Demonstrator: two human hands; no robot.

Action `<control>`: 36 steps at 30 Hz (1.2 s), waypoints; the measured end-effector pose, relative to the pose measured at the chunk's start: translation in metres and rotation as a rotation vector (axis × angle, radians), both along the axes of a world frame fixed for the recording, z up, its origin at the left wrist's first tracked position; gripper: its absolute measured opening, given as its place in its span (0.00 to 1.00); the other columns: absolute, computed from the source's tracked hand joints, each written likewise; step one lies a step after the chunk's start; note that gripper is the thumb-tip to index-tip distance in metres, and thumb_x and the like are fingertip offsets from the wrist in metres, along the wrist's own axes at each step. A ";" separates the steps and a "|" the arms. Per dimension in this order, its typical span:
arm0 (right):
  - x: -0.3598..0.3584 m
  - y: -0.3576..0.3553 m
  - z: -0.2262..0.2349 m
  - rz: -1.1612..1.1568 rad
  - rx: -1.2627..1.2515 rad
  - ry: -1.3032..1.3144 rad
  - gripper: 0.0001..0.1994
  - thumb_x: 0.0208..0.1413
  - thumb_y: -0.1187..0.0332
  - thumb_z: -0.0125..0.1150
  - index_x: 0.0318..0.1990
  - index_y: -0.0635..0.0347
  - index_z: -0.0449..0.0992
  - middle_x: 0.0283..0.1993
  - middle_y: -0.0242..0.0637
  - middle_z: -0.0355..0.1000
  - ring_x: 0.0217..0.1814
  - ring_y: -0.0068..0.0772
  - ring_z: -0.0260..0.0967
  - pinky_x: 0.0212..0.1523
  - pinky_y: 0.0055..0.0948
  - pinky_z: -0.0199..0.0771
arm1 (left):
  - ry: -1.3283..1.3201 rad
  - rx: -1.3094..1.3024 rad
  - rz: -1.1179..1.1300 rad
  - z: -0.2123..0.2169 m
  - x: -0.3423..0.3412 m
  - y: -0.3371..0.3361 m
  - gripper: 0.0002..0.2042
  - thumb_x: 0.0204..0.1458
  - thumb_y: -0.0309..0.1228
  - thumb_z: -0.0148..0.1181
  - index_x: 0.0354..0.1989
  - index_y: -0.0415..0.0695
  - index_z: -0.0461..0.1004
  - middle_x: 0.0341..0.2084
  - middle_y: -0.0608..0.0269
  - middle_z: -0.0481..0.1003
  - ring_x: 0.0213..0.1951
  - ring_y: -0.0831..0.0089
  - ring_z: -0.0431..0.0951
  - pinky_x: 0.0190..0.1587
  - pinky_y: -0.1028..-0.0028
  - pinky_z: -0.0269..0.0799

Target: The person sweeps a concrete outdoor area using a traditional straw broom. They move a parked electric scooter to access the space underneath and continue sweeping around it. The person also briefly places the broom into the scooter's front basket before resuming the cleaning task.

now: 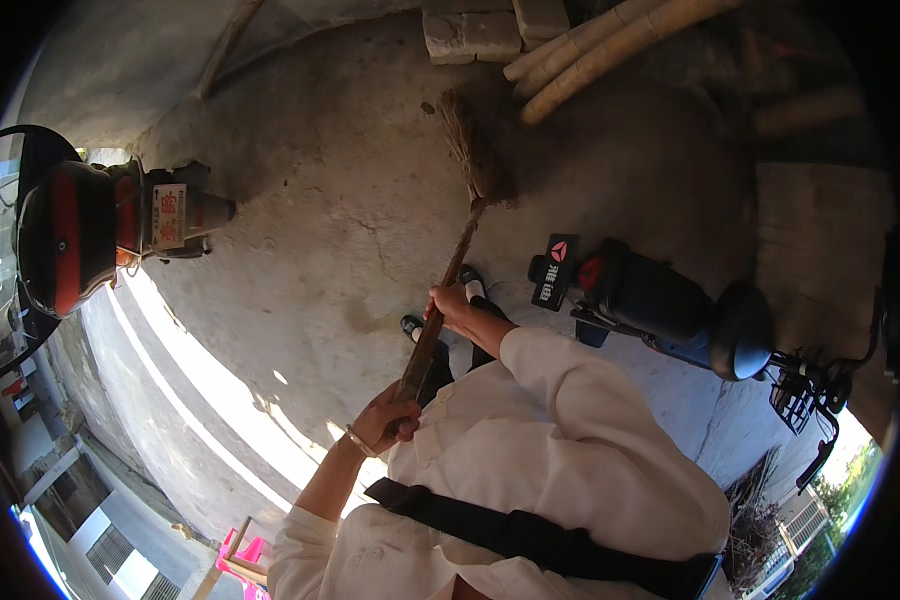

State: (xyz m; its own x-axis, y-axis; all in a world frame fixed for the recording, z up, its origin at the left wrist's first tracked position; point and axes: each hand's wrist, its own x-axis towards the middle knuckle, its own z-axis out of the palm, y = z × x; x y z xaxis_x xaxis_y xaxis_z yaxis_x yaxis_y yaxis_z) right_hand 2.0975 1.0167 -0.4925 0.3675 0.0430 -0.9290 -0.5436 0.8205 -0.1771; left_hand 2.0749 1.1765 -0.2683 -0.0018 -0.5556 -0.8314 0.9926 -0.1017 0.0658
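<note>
Left hand (386, 421): closes in a grip, the lower and nearer of the two.
Left forearm (332, 478): bare, angles up and rightward.
Right hand (451, 303): also closed, sits farther forward, apart from the left.
Right forearm (487, 328): bare, slants forward and leftward.

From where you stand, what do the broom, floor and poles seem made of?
Broom: frayed, dull head, likely dry twigs or straw; brown, worn handle, probably wood. Floor: matte grey, with cracks and stains, so likely concrete. Poles: tan, round, fairly smooth, perhaps bamboo; the view leaves wood possible.
</note>
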 end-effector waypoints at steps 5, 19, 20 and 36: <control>-0.011 0.012 0.050 -0.079 -0.028 -0.026 0.07 0.46 0.79 0.45 0.32 0.65 0.54 0.16 0.40 0.55 0.12 0.35 0.57 0.10 0.40 0.63 | -0.112 0.025 -0.172 0.036 -0.005 0.015 0.21 0.47 0.22 0.49 0.51 0.43 0.53 0.19 0.62 0.65 0.16 0.77 0.65 0.16 0.79 0.61; -0.017 0.031 -0.010 0.308 -0.192 0.325 0.09 0.53 0.69 0.40 0.39 0.63 0.58 0.19 0.45 0.61 0.15 0.42 0.60 0.17 0.45 0.66 | 0.451 -0.222 0.498 -0.052 -0.047 0.030 0.14 0.53 0.29 0.42 0.49 0.42 0.61 0.17 0.69 0.57 0.12 0.85 0.53 0.11 0.87 0.49; -0.027 0.050 -0.025 0.302 -0.139 0.333 0.09 0.54 0.68 0.38 0.37 0.64 0.60 0.22 0.49 0.63 0.21 0.45 0.64 0.19 0.46 0.67 | 0.474 -0.246 0.546 -0.043 -0.053 0.036 0.15 0.52 0.27 0.42 0.49 0.41 0.60 0.16 0.70 0.57 0.11 0.86 0.52 0.11 0.87 0.47; -0.099 0.061 -0.010 0.019 0.028 0.049 0.06 0.46 0.75 0.45 0.20 0.63 0.60 0.16 0.39 0.59 0.17 0.35 0.63 0.20 0.35 0.70 | 0.134 -0.180 0.301 -0.045 -0.129 0.083 0.16 0.49 0.25 0.44 0.48 0.38 0.57 0.14 0.69 0.57 0.12 0.84 0.55 0.11 0.83 0.51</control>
